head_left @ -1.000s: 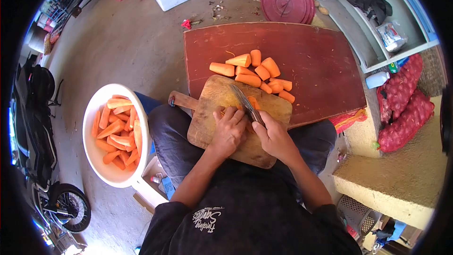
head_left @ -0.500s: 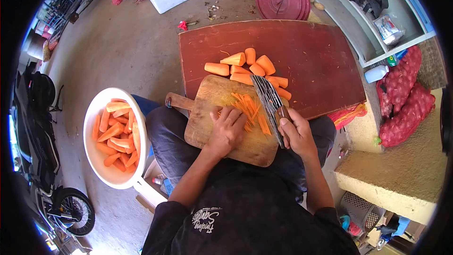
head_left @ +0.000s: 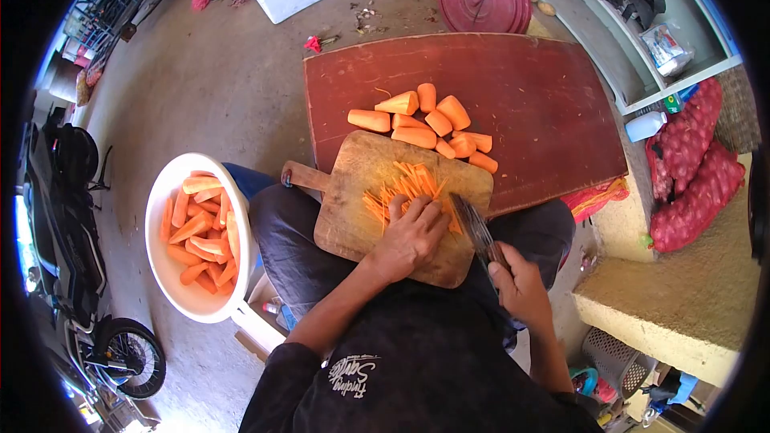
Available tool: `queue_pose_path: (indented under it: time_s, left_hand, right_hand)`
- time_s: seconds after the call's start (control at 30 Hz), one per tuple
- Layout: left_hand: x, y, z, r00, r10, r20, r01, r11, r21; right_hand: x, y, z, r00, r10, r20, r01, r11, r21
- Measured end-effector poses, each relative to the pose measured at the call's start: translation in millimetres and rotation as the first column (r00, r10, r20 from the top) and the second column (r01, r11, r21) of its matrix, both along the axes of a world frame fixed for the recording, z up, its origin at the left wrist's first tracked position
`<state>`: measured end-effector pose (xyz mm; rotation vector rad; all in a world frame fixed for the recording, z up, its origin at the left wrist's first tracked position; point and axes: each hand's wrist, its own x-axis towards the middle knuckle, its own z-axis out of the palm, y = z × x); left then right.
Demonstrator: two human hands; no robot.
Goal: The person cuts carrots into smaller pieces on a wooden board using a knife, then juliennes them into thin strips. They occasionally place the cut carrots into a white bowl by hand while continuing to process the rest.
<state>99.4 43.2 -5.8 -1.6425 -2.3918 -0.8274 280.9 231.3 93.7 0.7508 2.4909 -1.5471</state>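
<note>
Carrot strips (head_left: 417,179) lie on a wooden cutting board (head_left: 353,167), mostly slanting lengthwise away from the wearer. The nearer left hand (head_left: 409,242) bends its fingers over them, grip hidden; the right hand (head_left: 523,285) clasps a knife (head_left: 475,228) just rightward.

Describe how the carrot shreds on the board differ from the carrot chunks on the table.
The shreds are thin strips; the chunks are thick pieces. The shreds lie on the cutting board, by the left hand; the chunks lie on the red table, clear of both hands. Both are orange.
</note>
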Motion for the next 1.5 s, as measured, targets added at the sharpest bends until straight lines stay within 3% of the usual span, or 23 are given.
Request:
queue_pose_path:
  time_s: [0.2,0.43,0.63,0.97,1.17,1.37,1.5]
  left_hand:
    - [2,-19,-4,1.0,-0.012,-0.019,0.012,1.0,0.015]
    - [13,-41,-14,0.982,0.19,0.002,-0.189,0.973,0.13]
    - [14,-46,-13,0.982,0.186,0.018,-0.187,0.974,0.132]
    - [12,-37,-11,0.979,0.203,0.033,-0.206,0.972,0.117]
    - [1,-56,-11,0.964,0.265,-0.021,-0.262,0.959,0.106]
    - [4,-65,-10,0.966,0.257,-0.017,-0.257,0.966,0.043]
    - [1,-61,-8,0.958,0.286,-0.005,-0.285,0.958,0.043]
  right_hand:
    - [8,-17,-2,0.999,0.031,0.028,-0.025,0.982,-0.185]
    - [-5,-10,-4,0.993,0.107,0.05,-0.08,0.92,-0.382]
    - [10,10,-7,0.998,-0.028,0.051,0.047,0.905,-0.422]
    - [1,7,-22,0.997,0.058,0.059,-0.016,0.832,-0.554]
    - [-22,4,-23,0.985,0.169,-0.017,-0.154,0.844,-0.514]
    - [-28,10,-24,0.991,0.087,-0.106,-0.119,0.93,-0.348]
    - [-24,13,-21,0.987,0.129,-0.098,-0.151,0.947,-0.284]
